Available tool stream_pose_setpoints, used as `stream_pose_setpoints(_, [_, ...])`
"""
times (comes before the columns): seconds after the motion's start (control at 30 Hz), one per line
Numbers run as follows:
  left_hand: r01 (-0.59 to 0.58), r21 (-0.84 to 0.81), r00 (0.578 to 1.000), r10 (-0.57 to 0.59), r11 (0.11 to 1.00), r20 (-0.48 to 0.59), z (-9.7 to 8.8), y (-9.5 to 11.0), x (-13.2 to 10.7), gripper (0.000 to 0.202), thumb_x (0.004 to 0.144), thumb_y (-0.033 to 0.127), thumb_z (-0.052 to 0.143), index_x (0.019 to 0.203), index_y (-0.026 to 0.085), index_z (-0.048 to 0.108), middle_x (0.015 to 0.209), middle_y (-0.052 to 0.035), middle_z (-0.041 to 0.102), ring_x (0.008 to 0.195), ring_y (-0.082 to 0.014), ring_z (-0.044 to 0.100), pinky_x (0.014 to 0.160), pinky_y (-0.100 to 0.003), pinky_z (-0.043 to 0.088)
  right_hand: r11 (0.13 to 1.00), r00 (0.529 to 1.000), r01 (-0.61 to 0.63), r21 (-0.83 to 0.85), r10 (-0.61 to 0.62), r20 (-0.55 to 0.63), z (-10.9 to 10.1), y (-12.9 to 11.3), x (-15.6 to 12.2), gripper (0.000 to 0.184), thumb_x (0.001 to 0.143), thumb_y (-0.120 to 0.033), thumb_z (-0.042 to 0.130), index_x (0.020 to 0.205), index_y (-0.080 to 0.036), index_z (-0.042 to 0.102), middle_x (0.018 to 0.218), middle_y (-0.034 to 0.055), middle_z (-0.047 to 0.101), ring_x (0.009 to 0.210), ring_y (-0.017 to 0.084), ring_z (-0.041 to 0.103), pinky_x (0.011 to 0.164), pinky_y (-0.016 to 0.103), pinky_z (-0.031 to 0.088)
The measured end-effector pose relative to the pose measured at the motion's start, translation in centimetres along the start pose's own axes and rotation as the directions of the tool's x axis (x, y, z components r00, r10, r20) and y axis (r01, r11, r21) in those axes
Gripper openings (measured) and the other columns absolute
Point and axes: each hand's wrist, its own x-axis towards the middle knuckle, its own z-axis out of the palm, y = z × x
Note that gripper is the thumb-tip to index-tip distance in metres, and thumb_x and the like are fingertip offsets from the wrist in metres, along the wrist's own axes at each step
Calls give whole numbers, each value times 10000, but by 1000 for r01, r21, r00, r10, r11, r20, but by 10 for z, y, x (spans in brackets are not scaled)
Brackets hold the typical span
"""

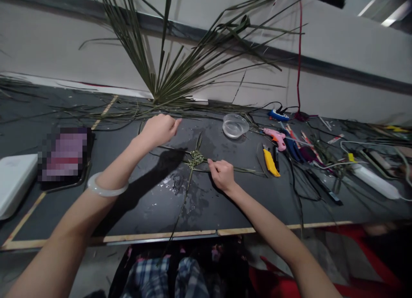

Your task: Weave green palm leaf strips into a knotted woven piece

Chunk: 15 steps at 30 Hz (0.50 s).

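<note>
A small woven knot of green palm leaf strips point(196, 157) lies on the wet dark tabletop point(199, 208), with loose strips running out from it in several directions. My right hand point(221, 174) rests just right of the knot, fingers curled and pinching a strip beside it. My left hand point(160, 129) is raised above the table to the upper left, fingers closed on a thin strip, with a pale bangle point(104, 187) on that wrist. A large palm frond point(180, 62) fans up against the wall behind.
A clear plastic bowl point(234, 126) stands behind the knot. To the right lie a yellow utility knife point(271, 162), a pink glue gun point(276, 137), cables and a white power strip point(373, 180). A white box point(14, 182) and a dark tray point(66, 158) sit at left.
</note>
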Motion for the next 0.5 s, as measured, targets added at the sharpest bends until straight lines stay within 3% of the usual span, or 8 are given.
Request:
stream_pose_setpoints(0.1, [-48, 8, 999, 48, 999, -25, -1, 1, -3, 356, 912, 257, 332, 1095, 113, 602, 884, -107, 688, 839, -246, 650, 784, -336, 476, 1000, 999, 2, 19, -3, 48, -3, -1, -1, 589, 968, -374, 300, 406, -204, 355, 375, -20, 395, 379, 92, 346, 518, 256, 286])
stream_pose_setpoints(0.2, [-174, -39, 985, 174, 984, -17, 0, -2, -5, 582, 815, 93, 371, 1393, 146, 329, 1233, -115, 584, 995, -226, 619, 847, -324, 462, 1000, 994, -10, -24, 13, 105, -8, -1, 2, 575, 940, -403, 345, 400, -205, 349, 383, -12, 405, 406, 100, 376, 536, 253, 296])
stream_pose_setpoints(0.27, [-257, -26, 965, 258, 966, 47, 3, -5, -5, 605, 782, 49, 362, 1372, 186, 386, 1312, -86, 530, 1066, -220, 590, 880, -320, 452, 992, 995, -39, -117, 50, 88, -15, 3, 7, 552, 926, -407, 361, 412, -205, 379, 412, 5, 448, 444, 113, 414, 555, 260, 304])
stream_pose_setpoints(0.37, [-373, 11, 903, 360, 928, 234, 11, -5, -4, 521, 773, 36, 371, 1218, 220, 570, 1283, -46, 557, 1098, -220, 576, 886, -305, 452, 936, 983, -173, -307, 182, 2, -36, 21, 16, 491, 927, -376, 349, 497, -197, 506, 519, 46, 559, 543, 145, 499, 567, 270, 306])
stream_pose_setpoints(0.5, [-428, 12, 833, 389, 904, 394, 20, 3, -6, 509, 761, 21, 409, 1166, 246, 619, 1212, -37, 616, 1076, -209, 592, 839, -271, 465, 762, 901, -391, -516, 433, -43, -86, 73, 14, 322, 890, -321, 406, 787, -173, 673, 775, 104, 692, 701, 196, 594, 592, 278, 335])
